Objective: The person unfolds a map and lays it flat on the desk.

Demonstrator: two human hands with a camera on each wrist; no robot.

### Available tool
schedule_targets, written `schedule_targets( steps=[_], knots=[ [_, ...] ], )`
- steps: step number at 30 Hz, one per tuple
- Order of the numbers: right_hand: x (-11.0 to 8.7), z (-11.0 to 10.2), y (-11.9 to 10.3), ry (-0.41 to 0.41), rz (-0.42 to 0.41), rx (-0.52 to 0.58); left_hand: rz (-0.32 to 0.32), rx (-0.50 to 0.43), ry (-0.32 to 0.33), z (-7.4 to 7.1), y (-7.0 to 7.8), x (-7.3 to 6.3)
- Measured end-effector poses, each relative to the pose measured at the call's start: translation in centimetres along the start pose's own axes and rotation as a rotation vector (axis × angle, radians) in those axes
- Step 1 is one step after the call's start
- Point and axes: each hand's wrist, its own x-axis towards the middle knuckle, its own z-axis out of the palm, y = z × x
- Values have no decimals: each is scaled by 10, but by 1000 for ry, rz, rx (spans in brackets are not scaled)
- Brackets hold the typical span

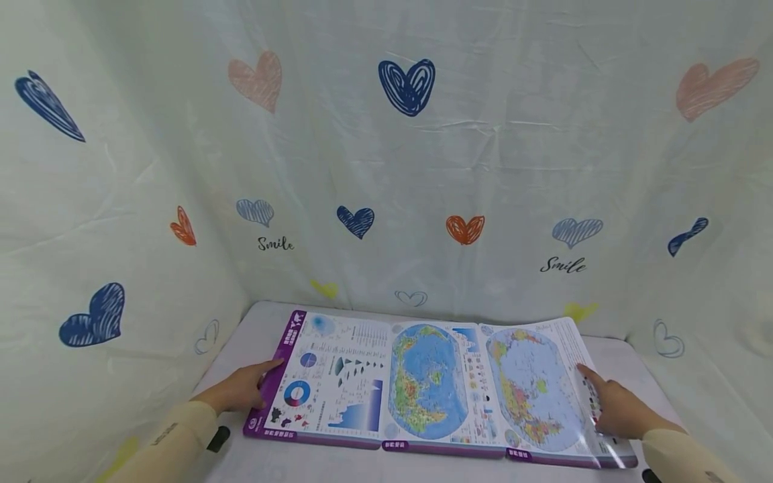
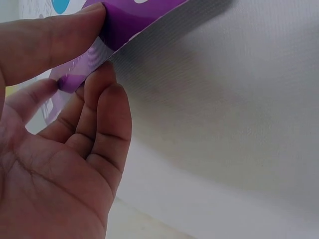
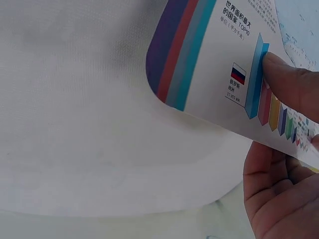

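Observation:
A wide fold-out world map (image 1: 429, 382) with purple borders spreads across the white table in the head view, in three panels. Its left panel carries charts and diagrams; the middle and right ones show blue oval maps. My left hand (image 1: 243, 388) pinches the purple left edge. In the left wrist view, the thumb (image 2: 55, 42) lies on top of the sheet and curled fingers sit at its underside. At the opposite edge, my right hand (image 1: 625, 409) grips the sheet, thumb (image 3: 291, 82) over a colored bar chart, fingers below. The right panel's outer part is bent and shiny.
The white table (image 1: 625, 365) has rounded corners and extends past the map on both sides. Behind it hangs a pale curtain (image 1: 513, 161) printed with hearts and "Smile", which also runs along the left and right sides.

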Motion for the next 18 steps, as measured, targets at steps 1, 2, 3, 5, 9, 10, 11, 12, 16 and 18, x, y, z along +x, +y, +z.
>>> schedule_targets(
  steps=[1,2,3,5,9,10,11,12,16,18],
  knots=[
    [0,0,0,-6,6,-8,-4,-1,2,0,0,0],
    [1,1,0,-12,15,-14,-7,-3,1,0,0,-1],
    [1,1,0,-21,27,-18,-11,-5,2,0,0,-1],
    [2,2,0,-40,51,-28,-21,-12,7,1,0,-1],
    [1,3,-1,-51,63,-29,-18,2,19,3,-2,-1],
    [1,4,-1,-54,66,-28,-15,6,23,4,-2,-1],
    [1,4,0,-58,69,-27,-15,10,26,4,-3,0],
    [1,4,0,-59,71,-28,-10,21,28,5,-3,0],
    [1,5,2,-81,106,-32,1,64,45,4,-3,3],
    [0,6,4,-81,103,-35,5,90,57,3,-3,4]
  ],
)
